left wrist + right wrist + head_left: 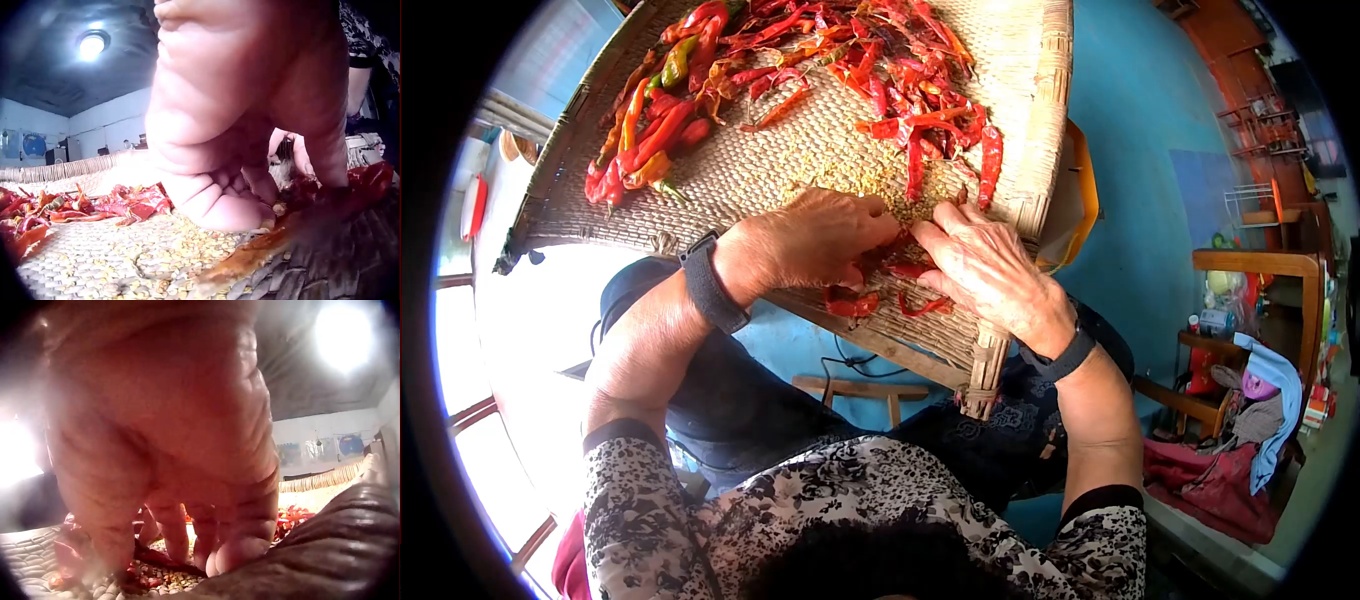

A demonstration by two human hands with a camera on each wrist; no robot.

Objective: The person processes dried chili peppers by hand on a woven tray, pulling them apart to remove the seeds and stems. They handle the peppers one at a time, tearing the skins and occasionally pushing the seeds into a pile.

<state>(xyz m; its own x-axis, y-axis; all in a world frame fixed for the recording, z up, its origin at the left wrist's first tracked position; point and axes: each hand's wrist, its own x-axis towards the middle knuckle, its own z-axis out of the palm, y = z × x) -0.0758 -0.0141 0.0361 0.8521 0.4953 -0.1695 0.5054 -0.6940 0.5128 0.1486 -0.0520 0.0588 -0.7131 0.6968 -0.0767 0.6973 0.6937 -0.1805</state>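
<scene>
Both hands work close together over the near right corner of a woven tray (730,165). My left hand (825,238) bends its fingers down to the weave and pinches a dried red chili pepper (369,181). Opposite it, my right hand (992,268) has thumb and fingers lowered around a dark red chili piece (164,559); its fingertips are partly hidden. Loose yellow seeds (181,253) lie under and around the fingers. Nearer the body, a split red chili (852,303) and a curved piece (924,304) lie on the tray.
Many dried red chilies (900,85) cover the tray's far part, with fresher red and orange peppers (662,135) at its left. The tray extends over the person's legs. A wooden chair (1260,262) with cloths stands at the right; a small wooden stool (860,388) shows below.
</scene>
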